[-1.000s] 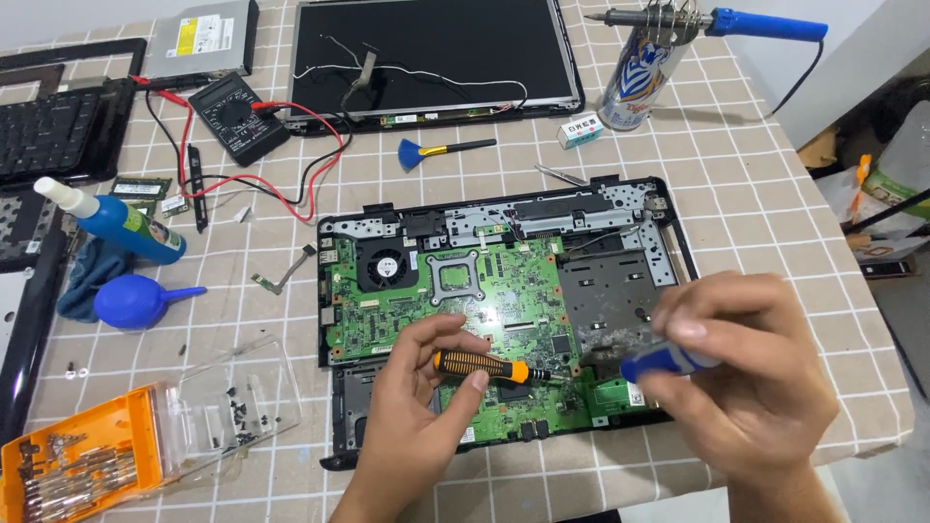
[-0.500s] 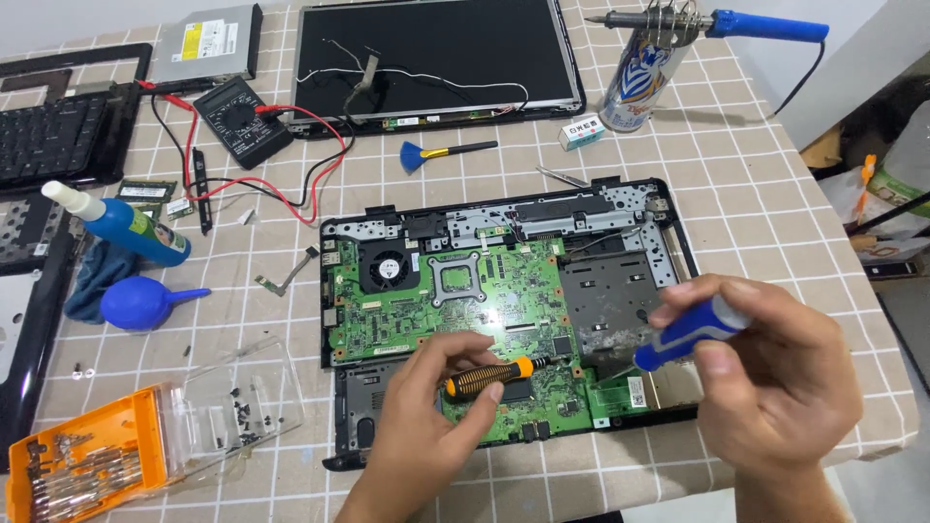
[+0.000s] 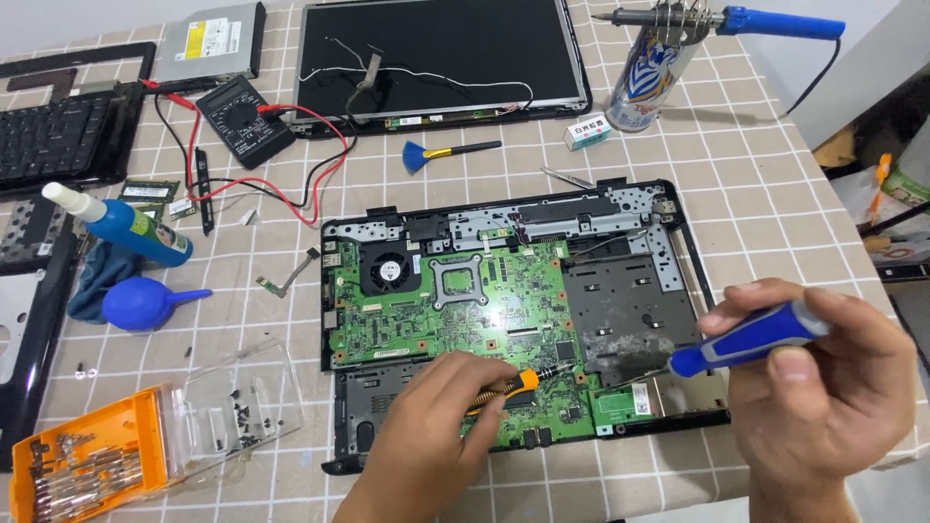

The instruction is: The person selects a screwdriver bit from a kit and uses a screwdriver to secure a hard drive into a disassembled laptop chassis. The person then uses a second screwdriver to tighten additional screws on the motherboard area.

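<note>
Left hand (image 3: 436, 426) sits at the near edge of the opened black laptop base (image 3: 504, 320), fingers curled tight around a small orange-and-black precision screwdriver (image 3: 509, 387); its tip lies on the green motherboard (image 3: 455, 310), near the board's front right corner. Right hand (image 3: 823, 387), off the base's right edge, pinches a blue-handled brush tool (image 3: 746, 339), whose bristle end reaches in over the grey metal plate (image 3: 620, 310) right of the motherboard.

Left of the base: orange screwdriver bit case (image 3: 87, 465) with a clear lid holding loose dark screws (image 3: 237, 416), then a blue rubber air blower (image 3: 145, 302) and a blue squeeze bottle (image 3: 126, 228). Beyond the base: a blue anti-static brush (image 3: 441, 153), a black multimeter (image 3: 242, 118) with red and black leads, and the detached laptop screen panel (image 3: 436, 53). Far right of that, a blue soldering iron (image 3: 727, 19) rests on a metal can (image 3: 644, 73).

Risks, as a judgement: the driver tip could slip and gouge traces or small components; the brush ferrule could scrape the board; the loose screws could get knocked onto the board from that open lid.
</note>
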